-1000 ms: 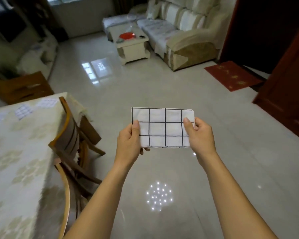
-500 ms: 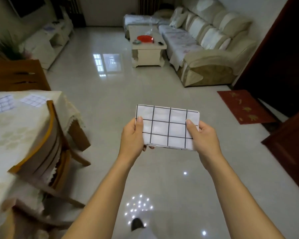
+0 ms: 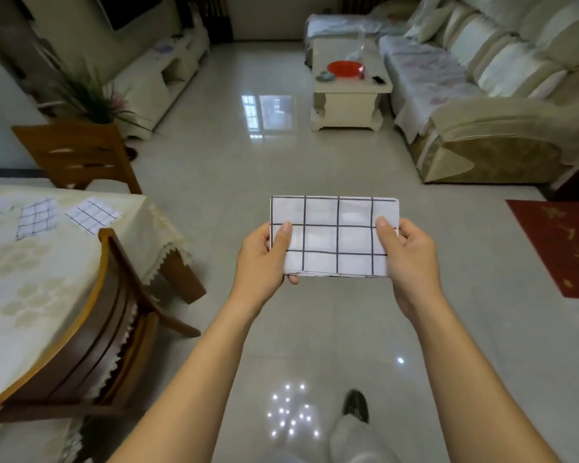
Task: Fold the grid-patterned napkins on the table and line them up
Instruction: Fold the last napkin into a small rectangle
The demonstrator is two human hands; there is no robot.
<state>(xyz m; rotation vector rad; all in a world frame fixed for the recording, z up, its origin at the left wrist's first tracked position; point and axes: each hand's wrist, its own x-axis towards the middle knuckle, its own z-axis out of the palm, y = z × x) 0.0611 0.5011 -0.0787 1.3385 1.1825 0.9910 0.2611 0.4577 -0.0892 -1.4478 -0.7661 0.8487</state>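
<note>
Pinching folded napkin point(image 3: 335, 235) at both short ends: left hand point(image 3: 261, 259) thumb on top, fingers curled beneath; right hand point(image 3: 411, 259) likewise. Held flat and taut over floor point(image 3: 214, 182), probably so layers stay squared on way to tabletop point(image 3: 64, 262) at left. Cloth soft, white, thin black grid, tidy rectangle. Cream patterned cover point(image 3: 163, 225) there; other napkins point(image 3: 92, 215) lie on far part, uneven row.

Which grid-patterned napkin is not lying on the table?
The folded napkin, pinched between left hand and right hand over the floor; the others lie on the table.
</note>
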